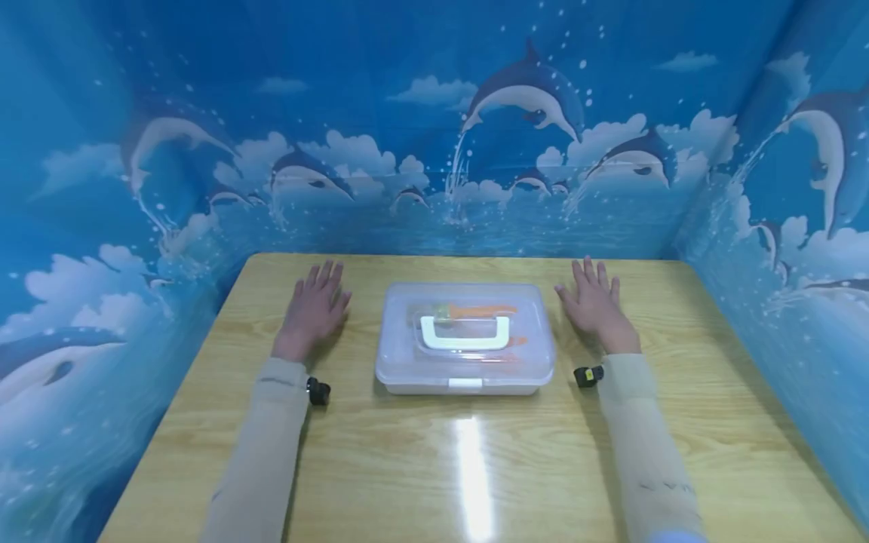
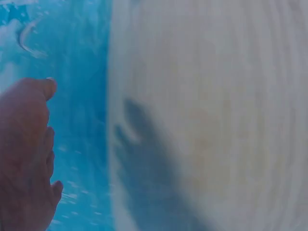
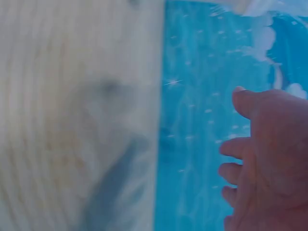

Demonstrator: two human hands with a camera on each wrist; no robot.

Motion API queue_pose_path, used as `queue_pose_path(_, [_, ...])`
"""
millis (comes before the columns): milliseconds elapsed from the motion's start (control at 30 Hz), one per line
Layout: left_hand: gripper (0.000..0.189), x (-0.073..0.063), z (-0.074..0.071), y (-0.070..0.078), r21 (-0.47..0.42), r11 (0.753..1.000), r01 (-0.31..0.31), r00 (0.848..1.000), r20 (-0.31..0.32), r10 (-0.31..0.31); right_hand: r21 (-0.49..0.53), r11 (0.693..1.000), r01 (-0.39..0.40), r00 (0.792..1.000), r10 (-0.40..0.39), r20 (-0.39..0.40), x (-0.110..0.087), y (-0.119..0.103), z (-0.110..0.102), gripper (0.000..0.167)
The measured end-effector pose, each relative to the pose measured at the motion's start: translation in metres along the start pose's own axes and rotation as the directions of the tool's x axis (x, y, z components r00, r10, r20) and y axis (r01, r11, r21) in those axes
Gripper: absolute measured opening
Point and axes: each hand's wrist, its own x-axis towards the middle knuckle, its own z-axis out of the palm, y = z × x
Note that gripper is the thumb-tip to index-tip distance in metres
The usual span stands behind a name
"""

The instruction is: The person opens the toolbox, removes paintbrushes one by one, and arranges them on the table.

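Observation:
A clear plastic box (image 1: 400, 354) with a white carrying handle (image 1: 465, 343) and a white front latch (image 1: 465, 384) stands in the middle of the wooden table. Orange objects (image 1: 482, 311) show through its closed lid, one with a greenish end. To the left of the box is my left hand (image 1: 314, 311), palm down with fingers spread and nothing held. My right hand (image 1: 597, 305) lies on the box's other side, its fingers likewise extended and apart from the box. Both wrist views show the hands, left (image 2: 24, 154) and right (image 3: 274, 159), with no object in them.
The wooden table (image 1: 407, 467) ends at a far edge close beyond the fingertips. A blue dolphin-print curtain (image 1: 434, 188) rises behind it and along both sides. Small black cameras (image 1: 318, 391) sit at the cuffs of both sleeves.

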Motion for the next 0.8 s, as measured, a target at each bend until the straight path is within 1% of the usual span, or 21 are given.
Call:
queue_pose_path(133, [0.066,-0.003,-0.018,0.013,0.001,0.997,-0.071,0.997,-0.015,0.071,0.015,1.000,0.012,0.999,-0.012,0.037,-0.011,-0.006,-0.013,0.081])
queue_pose_path(233, [0.066,-0.009,-0.028,0.024,-0.001,0.990,-0.142,0.988,-0.057,0.142,0.034,0.999,0.034,0.997,-0.036,0.066,-0.023,-0.012,-0.024,0.079])
queue_pose_path(300, [0.064,-0.014,-0.033,0.032,-0.010,0.979,-0.204,0.975,-0.095,0.202,0.049,0.997,0.052,0.995,-0.056,0.087,-0.034,-0.018,-0.031,0.079])
queue_pose_path(333, [0.063,-0.018,-0.035,0.036,-0.021,0.970,-0.243,0.963,-0.122,0.239,0.052,0.996,0.068,0.993,-0.073,0.097,-0.039,-0.022,-0.035,0.078])
queue_pose_path(433, [0.058,-0.034,-0.039,0.049,-0.038,0.942,-0.334,0.931,-0.172,0.323,0.058,0.991,0.118,0.985,-0.124,0.123,-0.057,-0.035,-0.046,0.077])
queue_pose_path(467, [0.056,-0.039,-0.039,0.053,-0.040,0.928,-0.370,0.913,-0.198,0.356,0.065,0.989,0.130,0.982,-0.138,0.130,-0.064,-0.040,-0.050,0.075])
queue_pose_path(567, [0.051,-0.056,-0.036,0.062,-0.020,0.879,-0.476,0.848,-0.275,0.453,0.087,0.983,0.159,0.976,-0.170,0.134,-0.083,-0.053,-0.059,0.071])
queue_pose_path(667, [0.046,-0.069,-0.029,0.069,0.035,0.813,-0.581,0.756,-0.348,0.555,0.115,0.976,0.182,0.975,-0.195,0.110,-0.103,-0.064,-0.064,0.066])
queue_pose_path(700, [0.047,-0.073,-0.027,0.071,0.058,0.794,-0.606,0.729,-0.358,0.583,0.123,0.972,0.198,0.973,-0.210,0.093,-0.109,-0.067,-0.065,0.064])
queue_pose_path(733, [0.051,-0.076,-0.025,0.073,0.077,0.776,-0.626,0.708,-0.362,0.606,0.133,0.967,0.215,0.971,-0.227,0.076,-0.114,-0.071,-0.065,0.061])
queue_pose_path(800, [0.057,-0.082,-0.021,0.079,0.116,0.746,-0.656,0.671,-0.364,0.646,0.149,0.954,0.259,0.963,-0.268,0.040,-0.123,-0.079,-0.064,0.056])
